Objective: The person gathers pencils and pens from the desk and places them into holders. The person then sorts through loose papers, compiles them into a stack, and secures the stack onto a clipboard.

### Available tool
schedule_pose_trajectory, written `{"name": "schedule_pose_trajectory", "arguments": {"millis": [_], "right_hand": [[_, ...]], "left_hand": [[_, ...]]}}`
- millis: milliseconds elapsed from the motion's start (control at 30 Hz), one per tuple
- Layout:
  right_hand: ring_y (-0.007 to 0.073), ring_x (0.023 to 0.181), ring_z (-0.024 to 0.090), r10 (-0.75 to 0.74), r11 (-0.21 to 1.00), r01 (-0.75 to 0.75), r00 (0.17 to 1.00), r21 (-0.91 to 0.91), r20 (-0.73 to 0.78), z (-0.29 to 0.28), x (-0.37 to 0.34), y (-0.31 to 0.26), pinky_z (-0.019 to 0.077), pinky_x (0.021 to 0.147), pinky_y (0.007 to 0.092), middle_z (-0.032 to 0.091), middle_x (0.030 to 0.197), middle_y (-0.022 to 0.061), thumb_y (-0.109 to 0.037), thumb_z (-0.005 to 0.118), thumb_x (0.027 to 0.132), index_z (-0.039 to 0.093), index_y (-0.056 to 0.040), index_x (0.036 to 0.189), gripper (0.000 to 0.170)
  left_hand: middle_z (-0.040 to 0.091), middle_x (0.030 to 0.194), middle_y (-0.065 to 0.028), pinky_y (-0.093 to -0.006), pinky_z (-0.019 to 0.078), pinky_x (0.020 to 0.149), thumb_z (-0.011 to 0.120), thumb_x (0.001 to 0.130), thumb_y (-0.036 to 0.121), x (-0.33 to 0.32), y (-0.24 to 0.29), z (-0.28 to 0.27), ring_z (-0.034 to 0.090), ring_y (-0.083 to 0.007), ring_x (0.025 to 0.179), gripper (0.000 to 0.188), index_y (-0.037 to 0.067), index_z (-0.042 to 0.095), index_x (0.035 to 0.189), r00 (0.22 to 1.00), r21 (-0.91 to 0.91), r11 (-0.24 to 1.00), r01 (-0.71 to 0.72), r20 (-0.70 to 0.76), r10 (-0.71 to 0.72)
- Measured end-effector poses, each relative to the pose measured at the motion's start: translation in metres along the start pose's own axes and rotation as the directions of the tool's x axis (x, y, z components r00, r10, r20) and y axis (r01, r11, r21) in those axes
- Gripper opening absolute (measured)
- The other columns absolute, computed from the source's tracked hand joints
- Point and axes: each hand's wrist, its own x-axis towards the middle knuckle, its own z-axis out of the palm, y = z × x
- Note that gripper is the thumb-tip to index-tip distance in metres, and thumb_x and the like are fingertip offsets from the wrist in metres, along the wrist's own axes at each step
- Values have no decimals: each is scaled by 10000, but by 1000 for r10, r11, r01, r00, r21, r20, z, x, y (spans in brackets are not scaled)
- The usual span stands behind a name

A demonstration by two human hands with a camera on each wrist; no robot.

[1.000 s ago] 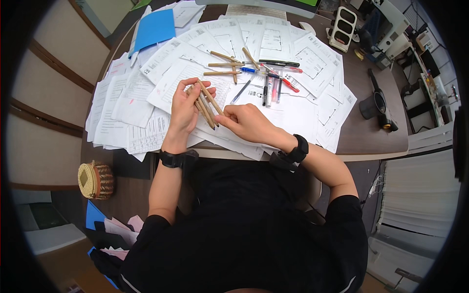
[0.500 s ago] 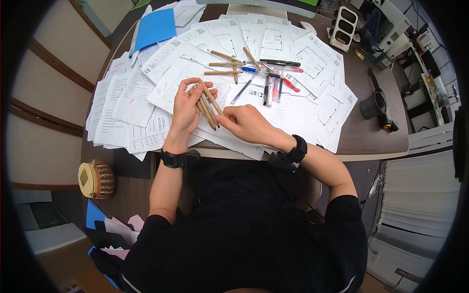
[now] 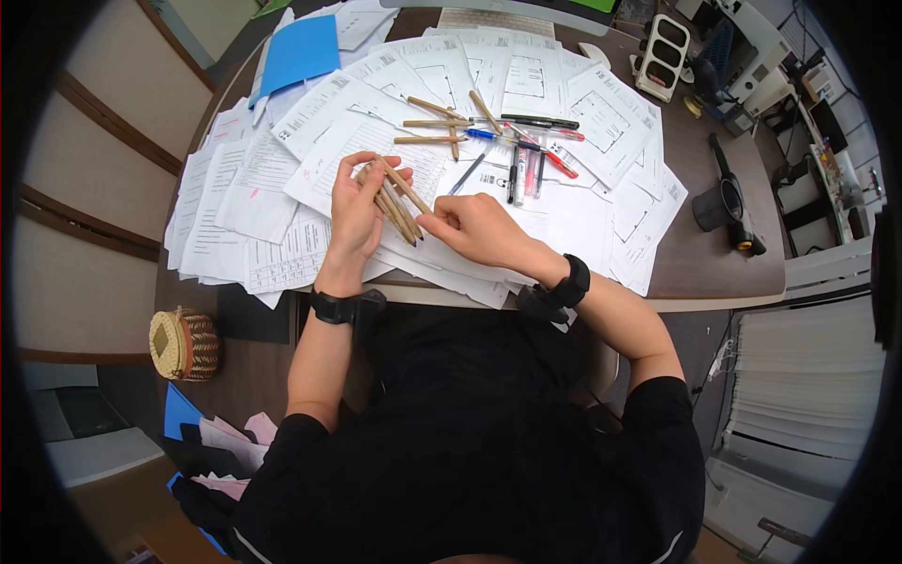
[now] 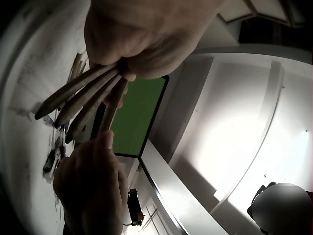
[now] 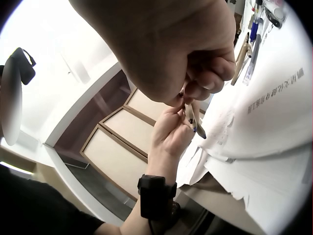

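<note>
In the head view my left hand (image 3: 352, 214) holds several wooden pencils (image 3: 393, 212) in a loose bunch, dark tips pointing down toward my right. My right hand (image 3: 481, 230) pinches the lower end of one pencil (image 3: 410, 191), which stands apart from the bunch. The left wrist view shows that pencil (image 4: 113, 107) running between both hands, with the other pencils (image 4: 80, 100) fanned beside it. In the right wrist view the curled fingers (image 5: 208, 83) of my right hand hide most of its grip. More loose pencils (image 3: 434, 123) lie on the papers beyond my hands.
Overlapping printed papers (image 3: 376, 94) cover much of the desk. Pens (image 3: 540, 122) and markers (image 3: 520, 174) lie among them. A blue folder (image 3: 301, 54) is at the back left. A black cup-like object (image 3: 717, 204) lies at the right, and a woven basket (image 3: 185, 346) stands lower left.
My right hand has shifted slightly up, swinging the pinched pencil's lower end away from the bunch. My left hand has stayed nearly in place, still holding the other pencils.
</note>
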Motion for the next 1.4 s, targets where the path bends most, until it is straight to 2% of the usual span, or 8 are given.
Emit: {"name": "schedule_pose_trajectory", "arguments": {"millis": [300,500,600,633,733,900,1200,1400], "right_hand": [[245,518,538,37,992,-52,991,-118,-128,-19,5,39,407,510,356,551,562,118,-346,600,861,608,-18,693,368],[320,591,613,121,964,-181,951,-195,-285,-48,20,75,475,571,423,614,617,151,-242,585,802,635,-47,785,202],[322,596,614,145,949,-217,944,-228,-297,-60,36,86,480,583,427,618,625,152,-231,596,793,641,-46,805,191],[268,571,596,62,953,-149,949,-265,-309,-61,40,91,455,555,375,608,630,127,-250,626,792,653,-36,828,218],[294,583,602,-48,929,-56,962,-366,-269,-46,53,93,469,566,376,611,623,135,-297,646,774,661,-31,769,267],[317,596,644,-5,814,-134,972,-565,-237,-21,73,71,511,555,413,629,624,175,-295,637,744,659,-19,724,277],[369,625,634,176,789,-312,940,-530,-292,-57,58,64,510,627,456,622,637,217,-259,617,712,669,3,693,268],[280,576,616,277,861,-333,941,-384,-196,-116,-2,-3,490,574,360,617,608,138,-271,637,709,630,-3,701,268]], "left_hand": [[566,1100,-181,-386,514,905,485,961,103,4,4,-13,606,-267,990,261,16,397,1191,995,-12,999,-46,-91,45],[569,1092,-180,-379,516,908,483,961,97,3,4,-13,606,-265,999,279,2,392,1206,997,-26,1000,-11,-81,9],[569,1090,-181,-377,517,907,485,960,97,3,2,-12,606,-268,1001,267,0,394,1193,997,-26,1000,-11,-75,9],[569,1089,-182,-379,518,905,486,960,98,3,1,-12,608,-271,998,262,1,394,1185,998,-29,1000,-11,-63,9],[569,1089,-184,-384,519,902,489,959,100,5,-4,-11,610,-275,992,255,3,392,1173,999,-36,999,-5,-38,4],[569,1086,-186,-396,520,900,492,959,104,4,-5,-4,612,-276,987,264,7,382,1178,999,-46,999,1,-32,-3],[520,1146,-203,-403,502,934,456,970,93,4,3,1,579,-303,1058,299,1,359,1237,997,-34,999,-40,-71,38],[515,1149,-193,-398,494,955,428,978,88,10,2,4,568,-310,1090,311,-23,370,1262,997,-32,998,-45,-60,43]]}}
